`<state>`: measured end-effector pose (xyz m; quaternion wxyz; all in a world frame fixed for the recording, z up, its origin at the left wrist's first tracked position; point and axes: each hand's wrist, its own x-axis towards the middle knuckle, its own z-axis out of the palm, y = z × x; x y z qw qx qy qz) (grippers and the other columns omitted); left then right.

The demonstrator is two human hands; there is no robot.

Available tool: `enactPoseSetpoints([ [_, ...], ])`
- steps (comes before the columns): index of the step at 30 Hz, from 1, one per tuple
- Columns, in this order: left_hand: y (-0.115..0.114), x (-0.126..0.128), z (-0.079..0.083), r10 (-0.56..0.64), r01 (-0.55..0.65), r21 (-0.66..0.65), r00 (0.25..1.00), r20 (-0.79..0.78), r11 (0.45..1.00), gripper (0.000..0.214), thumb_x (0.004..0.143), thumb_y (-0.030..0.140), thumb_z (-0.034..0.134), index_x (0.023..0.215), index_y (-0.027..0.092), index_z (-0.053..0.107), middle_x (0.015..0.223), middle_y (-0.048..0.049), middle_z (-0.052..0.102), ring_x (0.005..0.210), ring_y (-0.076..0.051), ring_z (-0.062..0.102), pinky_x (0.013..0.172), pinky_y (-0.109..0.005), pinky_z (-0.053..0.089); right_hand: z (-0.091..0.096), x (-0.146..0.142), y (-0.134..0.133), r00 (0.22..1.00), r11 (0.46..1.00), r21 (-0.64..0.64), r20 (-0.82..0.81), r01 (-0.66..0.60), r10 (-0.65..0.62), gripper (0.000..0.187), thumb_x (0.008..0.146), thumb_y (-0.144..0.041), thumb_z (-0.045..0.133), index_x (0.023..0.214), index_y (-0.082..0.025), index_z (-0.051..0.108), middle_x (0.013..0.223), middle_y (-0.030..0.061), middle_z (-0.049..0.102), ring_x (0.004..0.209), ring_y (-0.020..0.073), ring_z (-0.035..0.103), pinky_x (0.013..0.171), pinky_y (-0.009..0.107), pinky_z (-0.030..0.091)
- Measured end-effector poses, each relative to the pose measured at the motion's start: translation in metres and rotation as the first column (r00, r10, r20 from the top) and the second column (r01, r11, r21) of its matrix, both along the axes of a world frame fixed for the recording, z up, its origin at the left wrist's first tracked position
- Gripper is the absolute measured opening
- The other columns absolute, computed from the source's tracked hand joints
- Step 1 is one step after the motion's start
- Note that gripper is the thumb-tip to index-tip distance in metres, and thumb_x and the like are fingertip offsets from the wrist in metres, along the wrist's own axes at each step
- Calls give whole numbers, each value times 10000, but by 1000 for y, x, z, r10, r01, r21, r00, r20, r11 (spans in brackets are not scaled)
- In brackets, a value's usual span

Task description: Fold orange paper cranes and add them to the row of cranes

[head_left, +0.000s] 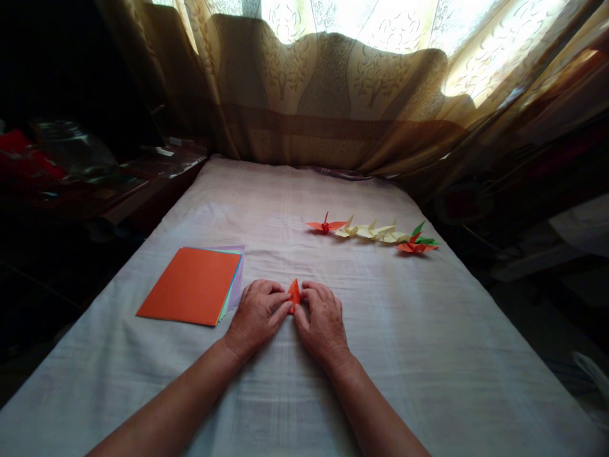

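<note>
Between my two hands, low over the cloth, is a small folded piece of orange paper (294,292) with a pointed top. My left hand (261,312) pinches its left edge between thumb and fingers. From the other side, my right hand (323,317) grips its right edge, with the thumb near the bottom. The fingertips hide part of the folds. A stack of square origami paper (190,285), orange on top with blue, green and lilac edges showing, lies left of my left hand.
Beyond my right hand stands a row of paper cranes: an orange crane (326,225), several cream cranes (371,231), another orange crane (417,247) and a green one (425,240). A pale cloth (404,355) covers the surface. A patterned curtain (328,82) hangs behind.
</note>
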<state>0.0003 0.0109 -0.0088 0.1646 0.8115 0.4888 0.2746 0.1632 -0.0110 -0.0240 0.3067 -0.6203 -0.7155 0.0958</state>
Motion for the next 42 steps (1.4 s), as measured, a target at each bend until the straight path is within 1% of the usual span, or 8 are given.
enactPoseSetpoints([
  [3, -1, 1, 2, -13, 14, 21, 999, -35, 1000, 171, 895, 275, 594, 961, 253, 750, 973, -54, 680, 951, -219, 573, 875, -384, 444, 2, 0, 1, 1000, 1000, -27, -7, 16, -16, 52, 856, -229, 554, 867, -213, 602, 1193, 91, 629, 1153, 244, 514, 943, 393, 373],
  [13, -4, 1, 0, -33, 39, 54, 993, -113, 998, 168, 925, 287, 570, 950, 228, 725, 1011, -66, 680, 946, -221, 579, 879, -382, 453, 6, -2, 5, 998, 995, -82, 19, 55, -53, 115, 868, -243, 568, 762, -215, 602, 1184, 84, 641, 1150, 251, 518, 919, 395, 390],
  [23, -4, -1, -4, -3, 5, 46, 1000, -30, 999, 89, 896, 249, 614, 948, 194, 661, 977, -54, 679, 949, -220, 580, 891, -385, 458, 9, -4, 7, 997, 993, -86, 8, 81, -80, 132, 840, -235, 607, 712, -220, 577, 1169, 65, 647, 1123, 252, 524, 880, 390, 394],
  [29, -5, -1, -5, 4, -2, 57, 999, -31, 998, 208, 898, 264, 603, 1099, 226, 641, 1041, -60, 668, 988, -229, 578, 908, -395, 457, 9, -4, 7, 996, 993, -80, 0, 84, -84, 123, 843, -241, 597, 723, -225, 577, 1157, 68, 647, 1124, 252, 525, 886, 391, 394],
  [33, -5, 0, -1, -12, 14, 34, 999, -50, 999, 190, 907, 270, 585, 1069, 244, 682, 1011, -57, 665, 961, -221, 578, 882, -377, 458, 6, -4, 6, 997, 995, -64, 3, 77, -77, 124, 862, -251, 580, 740, -227, 578, 1155, 72, 641, 1120, 249, 525, 887, 385, 392],
  [36, -4, 0, 0, -16, 17, 33, 999, -46, 999, 194, 914, 273, 571, 1063, 240, 692, 1003, -60, 665, 958, -218, 576, 885, -375, 454, 3, -4, 6, 996, 996, -34, 7, 84, -84, 49, 870, -267, 589, 845, -225, 598, 1145, 74, 640, 1104, 244, 529, 880, 371, 388],
  [39, -4, 1, 0, -13, 15, 39, 998, -66, 999, 206, 915, 267, 575, 1082, 233, 691, 1008, -65, 662, 962, -225, 564, 886, -383, 452, 1, -3, 5, 998, 998, -14, 6, 69, -69, 81, 872, -268, 604, 945, -237, 620, 1159, 64, 634, 1104, 239, 523, 888, 368, 381],
  [42, -3, 1, 0, -13, 16, 39, 996, -83, 999, 219, 911, 263, 584, 1103, 238, 687, 1014, -67, 658, 964, -229, 561, 884, -388, 453, 0, -2, 4, 999, 999, -18, 20, 39, -38, 79, 871, -255, 615, 945, -258, 646, 1189, 56, 622, 1123, 239, 512, 900, 378, 379],
])
